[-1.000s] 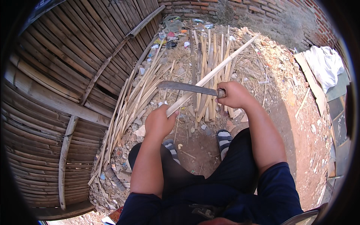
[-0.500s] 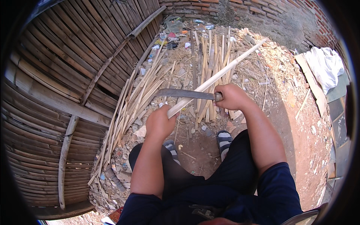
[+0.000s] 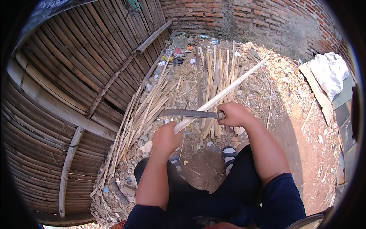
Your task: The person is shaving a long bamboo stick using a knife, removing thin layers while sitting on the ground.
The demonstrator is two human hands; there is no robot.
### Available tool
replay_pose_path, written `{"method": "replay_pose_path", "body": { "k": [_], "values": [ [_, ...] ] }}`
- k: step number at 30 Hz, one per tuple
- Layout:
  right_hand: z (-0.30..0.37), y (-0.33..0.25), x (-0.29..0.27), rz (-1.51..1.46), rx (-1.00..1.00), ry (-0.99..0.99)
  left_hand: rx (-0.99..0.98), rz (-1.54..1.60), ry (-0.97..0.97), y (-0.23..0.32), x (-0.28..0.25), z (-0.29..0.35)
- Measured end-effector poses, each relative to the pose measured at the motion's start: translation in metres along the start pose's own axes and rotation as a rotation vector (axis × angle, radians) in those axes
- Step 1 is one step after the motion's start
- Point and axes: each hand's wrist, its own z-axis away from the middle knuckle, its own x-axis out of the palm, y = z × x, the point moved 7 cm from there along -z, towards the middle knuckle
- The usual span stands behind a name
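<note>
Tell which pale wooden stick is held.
The long, pale stick in the bare left hand, crossed by the grey metal machete; other sticks lie on the ground.

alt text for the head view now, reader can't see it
The right hand holds a large knife across a pale pole gripped in the left hand. Thin strips lie in piles on littered ground beside a slatted wall, a brick wall behind.
</note>
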Motion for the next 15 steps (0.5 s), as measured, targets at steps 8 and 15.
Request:
{"method": "replay_pose_path", "body": {
  "k": [8,15],
  "values": [
    [0.004,0.017,-0.009,-0.066,0.081,0.007,0.028,0.028,0.013,0.003,-0.002,0.0],
    [0.002,0.011,-0.003,-0.042,0.052,-0.038,0.019,-0.006,0.009,0.002,0.0,-0.001]
  ]
}}
